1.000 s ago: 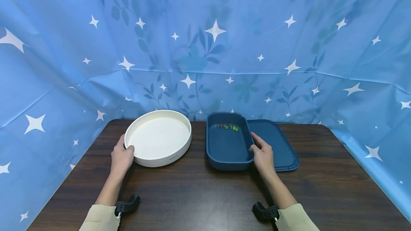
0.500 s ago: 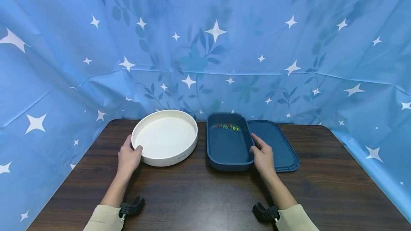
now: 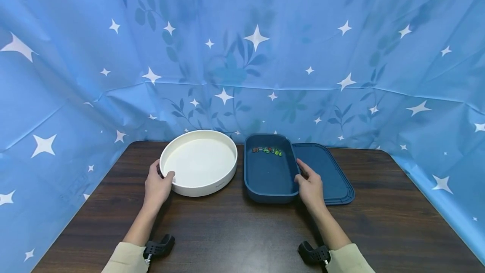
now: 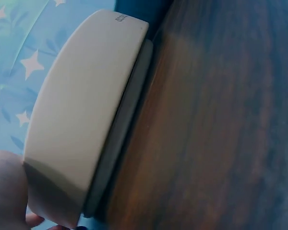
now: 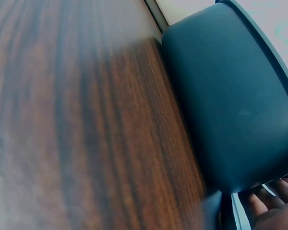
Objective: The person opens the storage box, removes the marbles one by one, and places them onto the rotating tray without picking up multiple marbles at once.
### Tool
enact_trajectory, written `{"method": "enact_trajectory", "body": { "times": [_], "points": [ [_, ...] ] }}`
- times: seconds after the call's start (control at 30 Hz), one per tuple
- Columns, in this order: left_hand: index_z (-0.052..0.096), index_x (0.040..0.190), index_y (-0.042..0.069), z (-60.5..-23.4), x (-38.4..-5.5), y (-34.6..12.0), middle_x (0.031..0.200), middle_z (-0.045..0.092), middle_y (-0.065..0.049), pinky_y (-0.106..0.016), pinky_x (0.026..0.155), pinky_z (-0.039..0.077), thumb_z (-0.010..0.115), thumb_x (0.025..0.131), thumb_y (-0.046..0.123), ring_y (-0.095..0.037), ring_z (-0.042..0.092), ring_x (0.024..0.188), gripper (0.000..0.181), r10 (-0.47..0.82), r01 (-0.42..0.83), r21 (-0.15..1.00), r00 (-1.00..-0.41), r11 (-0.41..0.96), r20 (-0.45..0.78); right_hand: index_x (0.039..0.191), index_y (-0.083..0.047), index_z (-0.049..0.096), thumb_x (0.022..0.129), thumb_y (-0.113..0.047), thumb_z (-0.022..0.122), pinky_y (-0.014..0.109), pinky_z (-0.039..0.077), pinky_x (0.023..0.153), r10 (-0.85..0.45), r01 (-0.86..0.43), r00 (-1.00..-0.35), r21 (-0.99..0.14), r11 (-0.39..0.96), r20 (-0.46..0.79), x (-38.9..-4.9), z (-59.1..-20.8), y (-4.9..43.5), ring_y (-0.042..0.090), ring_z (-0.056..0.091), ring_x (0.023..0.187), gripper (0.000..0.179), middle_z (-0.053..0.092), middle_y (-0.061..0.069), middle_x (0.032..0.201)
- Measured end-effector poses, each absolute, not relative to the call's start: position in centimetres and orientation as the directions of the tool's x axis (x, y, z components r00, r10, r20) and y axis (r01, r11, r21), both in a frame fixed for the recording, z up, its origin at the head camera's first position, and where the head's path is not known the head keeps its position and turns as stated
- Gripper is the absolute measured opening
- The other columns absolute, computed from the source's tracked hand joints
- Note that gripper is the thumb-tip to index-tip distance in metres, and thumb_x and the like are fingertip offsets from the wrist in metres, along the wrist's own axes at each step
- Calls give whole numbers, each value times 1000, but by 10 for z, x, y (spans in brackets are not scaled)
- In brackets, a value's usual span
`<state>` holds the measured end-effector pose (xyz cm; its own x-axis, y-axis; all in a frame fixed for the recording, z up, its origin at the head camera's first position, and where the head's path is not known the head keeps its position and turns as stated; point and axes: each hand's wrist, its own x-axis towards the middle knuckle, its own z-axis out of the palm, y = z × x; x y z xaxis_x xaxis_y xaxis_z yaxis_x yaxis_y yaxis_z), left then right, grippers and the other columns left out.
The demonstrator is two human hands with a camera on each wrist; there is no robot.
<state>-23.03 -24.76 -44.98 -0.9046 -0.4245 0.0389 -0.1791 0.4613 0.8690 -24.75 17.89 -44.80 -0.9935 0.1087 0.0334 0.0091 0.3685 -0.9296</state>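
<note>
I wear pale beige cloth sleeves, the left sleeve (image 3: 124, 260) and the right sleeve (image 3: 348, 259) both plain and lightly creased, each ending in a straight-edged cuff short of the wrist. Beyond the cuffs my forearms are bare, as are my left hand (image 3: 158, 186) and right hand (image 3: 311, 186). At the left cuff sits a matte black strap (image 3: 152, 248) marked with what look like small holes, joined to a smooth, rounded black piece (image 3: 166, 242) that curves out rightward; a small silvery metal bit (image 3: 148, 259) shows at its near side. My right cuff carries a similar black band (image 3: 321, 253), its curved black end (image 3: 306, 251) jutting leftward, with another silvery glint (image 3: 326, 261) close to the cloth.
</note>
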Motion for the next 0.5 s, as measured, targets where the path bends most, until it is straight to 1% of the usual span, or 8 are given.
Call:
{"method": "enact_trajectory", "body": {
  "times": [0.13, 0.2, 0.27, 0.33, 0.43, 0.5],
  "points": [
    [19, 161, 5, -457, -233, -252, 165, 27, -22, -51, 124, 34, 52, 102, 23, -38, 31, 152, 70, -431, -114, 936, -901, 333, 44, 157, -12, 38, 95, -2, 46, 53, 31, 125, 109, 7, -993, -932, 361, 35, -246, -449, 179, 32, 30, 154, 64, 35, 14, 164],
    [17, 162, 7, -460, -233, -253, 167, 23, -20, -49, 126, 29, 51, 103, 21, -36, 27, 155, 69, -424, -69, 960, -904, 272, 55, 157, -12, 38, 95, -2, 47, 54, 31, 124, 109, 9, -994, -933, 361, 33, -246, -448, 179, 32, 31, 154, 64, 36, 14, 164],
    [16, 163, 8, -461, -234, -254, 169, 20, -17, -46, 129, 24, 50, 103, 17, -32, 22, 157, 69, -414, -39, 970, -908, 240, 66, 157, -12, 39, 95, -3, 47, 54, 32, 124, 111, 12, -993, -932, 363, 31, -246, -448, 179, 32, 32, 153, 63, 36, 14, 163],
    [17, 163, 9, -462, -235, -255, 170, 19, -14, -44, 130, 22, 50, 103, 13, -29, 21, 157, 69, -408, -25, 973, -910, 228, 72, 156, -12, 40, 96, -4, 48, 55, 32, 124, 115, 13, -993, -931, 364, 31, -246, -447, 179, 32, 33, 153, 62, 37, 14, 163],
    [20, 163, 11, -463, -236, -256, 170, 19, -9, -44, 129, 23, 49, 102, 13, -27, 21, 157, 67, -404, -43, 967, -913, 250, 64, 155, -11, 41, 97, -7, 48, 54, 32, 124, 123, 3, -991, -935, 353, 43, -247, -447, 179, 32, 35, 152, 59, 39, 14, 162],
    [21, 163, 11, -463, -236, -256, 170, 20, -9, -44, 128, 24, 49, 102, 14, -28, 22, 157, 67, -404, -48, 965, -913, 256, 62, 154, -10, 43, 99, -8, 49, 53, 34, 123, 128, -10, -990, -940, 342, 57, -248, -445, 180, 32, 38, 150, 55, 43, 14, 160]
  ]
}}
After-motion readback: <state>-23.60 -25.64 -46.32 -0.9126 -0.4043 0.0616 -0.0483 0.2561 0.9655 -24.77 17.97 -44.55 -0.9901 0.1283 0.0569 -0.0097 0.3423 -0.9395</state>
